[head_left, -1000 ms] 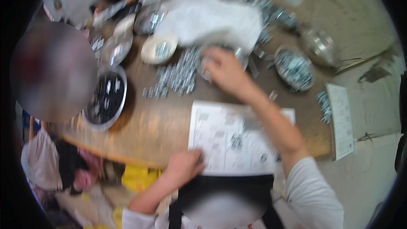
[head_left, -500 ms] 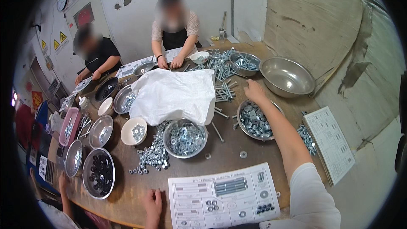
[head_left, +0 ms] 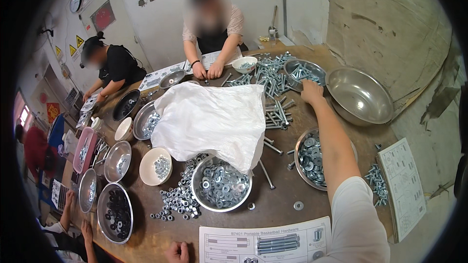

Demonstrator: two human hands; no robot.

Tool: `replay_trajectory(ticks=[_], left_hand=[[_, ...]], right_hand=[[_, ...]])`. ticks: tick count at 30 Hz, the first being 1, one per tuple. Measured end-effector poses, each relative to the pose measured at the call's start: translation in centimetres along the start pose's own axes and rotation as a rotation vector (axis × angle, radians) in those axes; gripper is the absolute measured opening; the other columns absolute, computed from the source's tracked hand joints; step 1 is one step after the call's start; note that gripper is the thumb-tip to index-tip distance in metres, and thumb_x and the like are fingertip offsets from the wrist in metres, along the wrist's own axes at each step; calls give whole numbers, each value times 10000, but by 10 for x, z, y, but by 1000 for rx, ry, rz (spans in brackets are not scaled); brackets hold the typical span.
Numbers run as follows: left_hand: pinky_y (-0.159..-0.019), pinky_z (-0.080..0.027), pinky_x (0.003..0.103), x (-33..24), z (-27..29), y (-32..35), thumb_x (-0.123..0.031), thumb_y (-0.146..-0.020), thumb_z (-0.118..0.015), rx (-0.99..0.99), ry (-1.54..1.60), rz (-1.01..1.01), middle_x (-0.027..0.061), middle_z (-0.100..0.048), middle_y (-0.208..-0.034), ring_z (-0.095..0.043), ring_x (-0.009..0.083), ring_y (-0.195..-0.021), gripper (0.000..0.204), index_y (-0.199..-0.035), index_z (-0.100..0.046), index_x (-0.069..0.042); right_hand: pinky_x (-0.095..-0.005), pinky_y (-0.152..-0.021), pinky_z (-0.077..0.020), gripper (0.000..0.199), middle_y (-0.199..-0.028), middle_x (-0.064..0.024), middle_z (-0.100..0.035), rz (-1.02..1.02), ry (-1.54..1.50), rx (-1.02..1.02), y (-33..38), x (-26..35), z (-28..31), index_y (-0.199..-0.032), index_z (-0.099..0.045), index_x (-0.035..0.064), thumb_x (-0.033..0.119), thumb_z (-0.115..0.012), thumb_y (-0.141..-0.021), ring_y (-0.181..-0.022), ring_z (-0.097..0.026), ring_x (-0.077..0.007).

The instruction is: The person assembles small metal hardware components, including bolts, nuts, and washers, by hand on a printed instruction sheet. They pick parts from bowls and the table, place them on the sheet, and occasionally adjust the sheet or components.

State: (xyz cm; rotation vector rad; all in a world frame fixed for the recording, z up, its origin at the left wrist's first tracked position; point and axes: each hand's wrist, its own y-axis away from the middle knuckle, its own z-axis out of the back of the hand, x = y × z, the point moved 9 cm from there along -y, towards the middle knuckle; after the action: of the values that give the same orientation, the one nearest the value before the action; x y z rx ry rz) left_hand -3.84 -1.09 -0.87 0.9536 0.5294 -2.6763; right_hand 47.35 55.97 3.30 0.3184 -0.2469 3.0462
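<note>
My right hand (head_left: 312, 91) reaches across the table to the near rim of a steel bowl of bolts (head_left: 303, 74). Its fingers are bunched and bent downward; the fingertips and anything between them are hidden. Beneath that forearm sits a steel bowl of large washers (head_left: 311, 158), partly covered by the arm. At the bottom edge, my left hand (head_left: 178, 252) rests curled into a loose fist beside a printed hardware sheet (head_left: 219, 253). Several long bolts (head_left: 278, 244) lie on this sheet, whose lower part is cut off by the view.
A white sheet of cloth or plastic (head_left: 209, 114) covers the middle, overlapping a bowl of washers (head_left: 196, 190). Loose nuts (head_left: 178, 199), heaped bolts (head_left: 275, 75) and an empty steel basin (head_left: 360, 95) lie around. Two people work across the table; another person's hand (head_left: 87, 231) shows lower left.
My right hand has moved farther out, from beside the bolt heap to the bowl of bolts. The view has shifted, so my left hand and the sheet appear lower.
</note>
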Motion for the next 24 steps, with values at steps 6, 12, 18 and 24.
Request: replay_trajectory(ticks=[6, 12, 18, 24], left_hand=[[-596, -418, 356, -18, 5, -5, -135, -971, -614, 2, 3, -14, 115, -525, -658, -463, 199, -615, 239, -772, -577, -8], [-565, -427, 340, -27, 6, -9, -134, -949, -638, 6, -41, -152, 90, -550, -673, -490, 181, -592, 167, -838, -605, -13], [-553, -381, 278, 66, -13, 11, -94, -954, -622, -34, 198, 155, 16, -482, -617, -427, 82, -611, 283, -704, -520, -11], [-547, -438, 354, 3, 10, 3, -113, -908, -647, -53, -71, 2, 140, -586, -634, -540, 237, -551, 187, -757, -617, -6]], right_hand=[[-467, -852, -517, 343, -1056, -161, -700, 200, -21, -9, 53, 18, 31, -1089, -657, 84, 329, -657, -848, -1021, -657, -352], [-465, -842, -519, 295, -970, -161, -718, 285, -105, 161, 122, 36, 60, -943, -737, 94, 350, -625, -848, -968, -673, -352], [-436, -845, -541, 238, -1013, -117, -737, 210, -73, 127, 100, 6, 66, -981, -785, 162, 181, -630, -801, -960, -692, -300], [-449, -891, -520, 397, -1099, -141, -701, 451, 233, 163, 80, 39, 1, -1117, -719, 122, 138, -708, -720, -1063, -647, -330]])
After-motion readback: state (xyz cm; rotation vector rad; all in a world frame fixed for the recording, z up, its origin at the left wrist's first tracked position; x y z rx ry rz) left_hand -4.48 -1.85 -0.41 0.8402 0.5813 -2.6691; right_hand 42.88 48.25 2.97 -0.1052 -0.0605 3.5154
